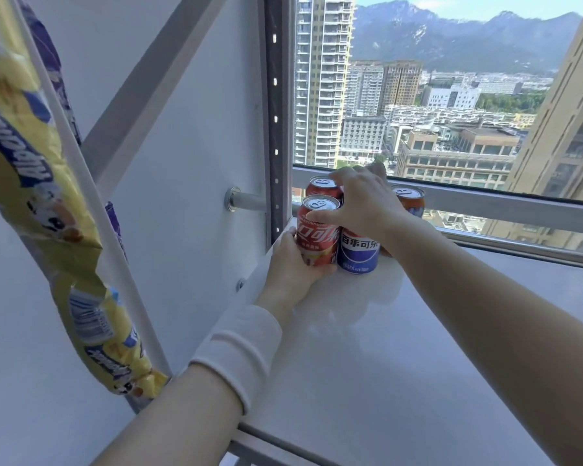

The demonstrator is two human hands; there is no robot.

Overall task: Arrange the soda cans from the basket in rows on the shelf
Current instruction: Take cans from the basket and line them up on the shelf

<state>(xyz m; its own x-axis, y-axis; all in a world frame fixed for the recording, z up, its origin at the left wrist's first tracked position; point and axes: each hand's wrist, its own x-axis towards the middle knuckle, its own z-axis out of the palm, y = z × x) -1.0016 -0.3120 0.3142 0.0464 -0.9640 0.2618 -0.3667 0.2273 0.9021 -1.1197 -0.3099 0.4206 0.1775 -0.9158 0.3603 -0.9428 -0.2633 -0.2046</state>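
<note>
left hand (292, 264) is gripping red Coca-Cola can (318, 238) low at its side | right hand (367, 203) is resting, fingers spread, atop blue Pepsi can (358, 253)

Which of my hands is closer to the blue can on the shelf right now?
Right. The right hand lies spread over the top of the blue can, hiding its lid. The left hand grips the front red can standing just to the blue can's left.
</note>
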